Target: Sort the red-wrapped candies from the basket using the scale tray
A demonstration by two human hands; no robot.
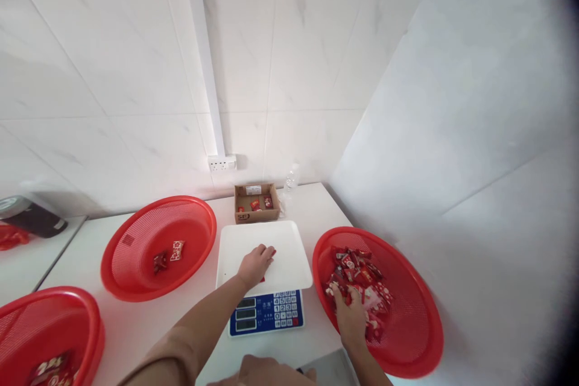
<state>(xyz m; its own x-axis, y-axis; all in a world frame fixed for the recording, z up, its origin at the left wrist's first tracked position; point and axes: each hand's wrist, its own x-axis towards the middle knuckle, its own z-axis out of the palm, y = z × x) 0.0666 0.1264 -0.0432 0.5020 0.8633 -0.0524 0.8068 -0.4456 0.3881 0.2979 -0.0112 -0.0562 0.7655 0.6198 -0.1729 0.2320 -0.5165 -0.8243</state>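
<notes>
My left hand (257, 266) rests over the white pan (283, 244) of a digital scale (266, 315). Its fingers are curled, and bits of red wrapper show at their edges, so it seems to grip a small red packet. My right hand (351, 316) reaches into the right red plastic basket (423, 289), which contains a heap of small red wrapped packets (362, 268). Thumb and fingers are closing on a red-and-white packet (333, 289) at the heap's near left side; the fingertips are partly hidden among the wrappers.
Left of the scale, another red basket (129, 291) holds two packets. A third basket (93, 313) sits at the lower left. Behind the scale stand a cardboard box (257, 216) with several packets and a clear bottle (292, 176). A dark cylinder (34, 217) lies far left.
</notes>
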